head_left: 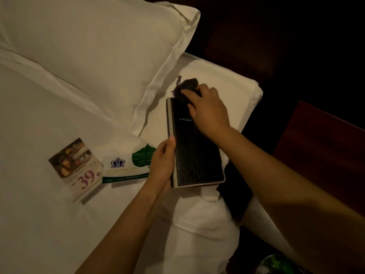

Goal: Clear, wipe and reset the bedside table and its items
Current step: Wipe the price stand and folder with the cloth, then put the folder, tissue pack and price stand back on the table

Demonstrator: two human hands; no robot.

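A long black folder (pixel 194 153) with a textured cover lies on the white bed near its right edge. My left hand (pixel 163 163) grips the folder's left edge near the lower end. My right hand (pixel 207 107) presses a dark bunched cloth (pixel 185 87) against the folder's far end. A photo card marked "39" (pixel 77 167), a white and green card with a crown logo (pixel 122 171) and a green leaf-shaped card (pixel 143 156) lie on the sheet left of the folder. The dark wooden bedside table (pixel 324 147) stands at the right.
A large white pillow (pixel 94 48) fills the upper left. The white sheet (pixel 39 214) spreads across the lower left. A dark object (pixel 237 198) lies under the folder's lower right. A bin with green contents (pixel 274 264) shows at the bottom right.
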